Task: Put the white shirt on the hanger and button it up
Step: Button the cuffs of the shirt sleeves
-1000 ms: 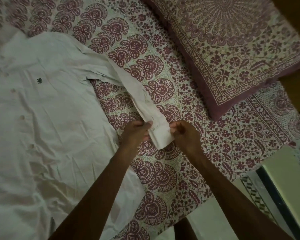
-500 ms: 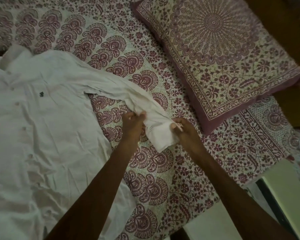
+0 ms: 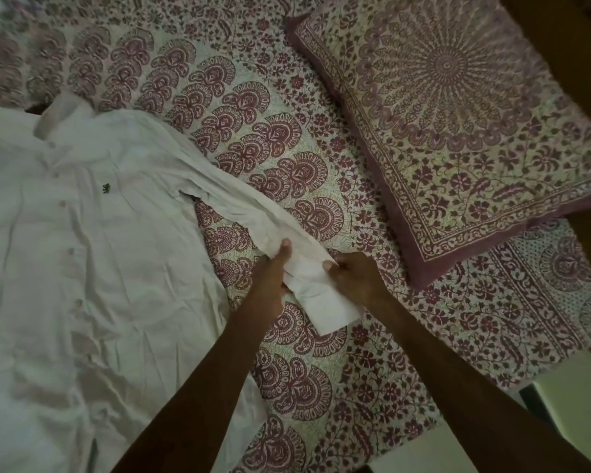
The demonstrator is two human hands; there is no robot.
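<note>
The white shirt (image 3: pixel 93 268) lies flat on the bed at the left, its front up, with a row of buttons down the placket and a small dark logo on the chest. One sleeve (image 3: pixel 239 203) stretches out to the right. My left hand (image 3: pixel 273 271) pinches the sleeve near the cuff (image 3: pixel 328 305) from the left side. My right hand (image 3: pixel 355 278) grips the same cuff end from the right. The cuff hangs loose below both hands. No hanger is in view.
A patterned maroon and cream bedsheet (image 3: pixel 321 387) covers the bed. A matching pillow (image 3: pixel 458 124) lies at the upper right. The bed's edge and a pale floor strip (image 3: pixel 423 448) show at the bottom right, beside a light object (image 3: pixel 577 401).
Both hands have kept hold of the sleeve end and shifted grip a little up from the cuff, so more cuff hangs free below. The camera view has tilted upward.
</note>
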